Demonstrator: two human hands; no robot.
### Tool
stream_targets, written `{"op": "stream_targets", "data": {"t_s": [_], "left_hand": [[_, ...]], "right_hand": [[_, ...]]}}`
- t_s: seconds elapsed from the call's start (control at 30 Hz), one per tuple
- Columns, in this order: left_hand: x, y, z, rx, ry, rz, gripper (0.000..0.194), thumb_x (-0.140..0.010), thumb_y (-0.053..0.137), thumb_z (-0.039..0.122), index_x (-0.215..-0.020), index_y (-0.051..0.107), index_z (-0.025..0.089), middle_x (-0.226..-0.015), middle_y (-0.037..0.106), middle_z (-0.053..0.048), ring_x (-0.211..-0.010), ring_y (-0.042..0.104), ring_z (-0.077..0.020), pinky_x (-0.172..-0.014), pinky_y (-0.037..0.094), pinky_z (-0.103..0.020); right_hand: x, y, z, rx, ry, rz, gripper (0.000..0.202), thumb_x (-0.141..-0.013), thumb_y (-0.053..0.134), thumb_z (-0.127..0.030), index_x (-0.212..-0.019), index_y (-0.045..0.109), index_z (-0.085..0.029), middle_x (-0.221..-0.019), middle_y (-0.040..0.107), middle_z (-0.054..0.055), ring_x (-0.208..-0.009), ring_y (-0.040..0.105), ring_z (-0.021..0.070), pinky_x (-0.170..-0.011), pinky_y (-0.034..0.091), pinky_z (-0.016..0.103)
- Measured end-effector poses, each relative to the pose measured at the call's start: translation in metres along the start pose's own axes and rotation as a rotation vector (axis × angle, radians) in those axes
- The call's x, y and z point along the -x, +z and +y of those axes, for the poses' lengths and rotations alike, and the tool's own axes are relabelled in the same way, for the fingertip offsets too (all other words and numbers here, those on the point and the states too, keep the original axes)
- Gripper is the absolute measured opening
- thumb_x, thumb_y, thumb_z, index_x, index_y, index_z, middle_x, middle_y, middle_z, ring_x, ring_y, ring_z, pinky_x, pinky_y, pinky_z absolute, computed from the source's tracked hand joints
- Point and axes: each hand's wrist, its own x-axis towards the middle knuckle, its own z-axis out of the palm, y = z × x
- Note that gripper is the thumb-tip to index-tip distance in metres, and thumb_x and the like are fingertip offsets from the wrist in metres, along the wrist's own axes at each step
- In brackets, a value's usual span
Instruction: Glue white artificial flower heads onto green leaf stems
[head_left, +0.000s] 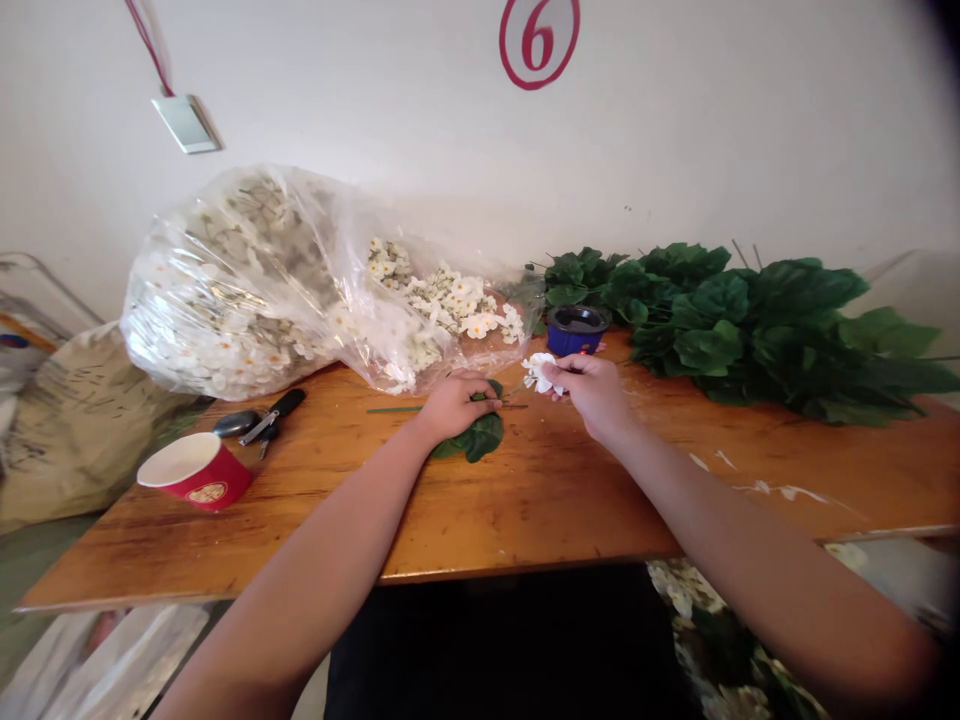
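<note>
White flower cluster (pixel 540 373) sits near centre frame in the head view, pinched by thumb and fingers of your right hand (pixel 592 392). Just left, your left hand (pixel 457 405) half-curls over green leaves (pixel 481 438) and a thin stem (pixel 394 409); its grip is hard to tell.

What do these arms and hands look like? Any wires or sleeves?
They're a person's two bare arms, ending in a left hand and a right hand, both ungloved. No sleeves, watches, cables or markings show along them. Black fabric, apparently clothing, shows between them.
</note>
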Motion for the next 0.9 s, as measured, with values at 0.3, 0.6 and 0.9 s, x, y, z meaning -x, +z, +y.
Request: {"op": "stream_targets", "data": {"t_s": [0.3, 0.6, 0.9], "left_hand": [[-0.0001, 0.0009, -0.0002, 0.026, -0.015, 0.01, 0.019, -0.085, 0.062, 0.036, -0.081, 0.071, 0.02, -0.081, 0.067, -0.003, -0.082, 0.06, -0.0165, -0.079, 0.043, -0.029], [-0.0003, 0.0031, -0.0017, 0.038, -0.024, 0.028, 0.02, -0.085, 0.062, 0.037, -0.08, 0.071, 0.02, -0.08, 0.066, -0.003, -0.081, 0.06, -0.0166, -0.078, 0.043, -0.029], [-0.0002, 0.0006, 0.0019, 0.052, -0.058, 0.013, 0.019, -0.084, 0.063, 0.036, -0.077, 0.071, 0.02, -0.077, 0.066, -0.002, -0.08, 0.06, -0.0165, -0.075, 0.043, -0.028]], "right_hand": [[-0.0001, 0.0019, 0.0022, 0.001, 0.018, 0.016, 0.024, -0.067, 0.076, -0.043, -0.068, 0.07, -0.02, -0.062, 0.068, 0.003, -0.05, 0.055, 0.0149, -0.052, 0.044, 0.03], [-0.0007, 0.002, 0.0052, 0.036, 0.027, 0.037, 0.027, -0.066, 0.075, -0.046, -0.068, 0.069, -0.02, -0.062, 0.067, 0.003, -0.052, 0.056, 0.0152, -0.05, 0.045, 0.028], [0.0021, 0.0084, 0.0023, -0.008, 0.07, 0.015, 0.021, -0.068, 0.075, -0.038, -0.067, 0.065, -0.019, -0.062, 0.066, 0.003, -0.052, 0.056, 0.0145, -0.052, 0.046, 0.028]]}}
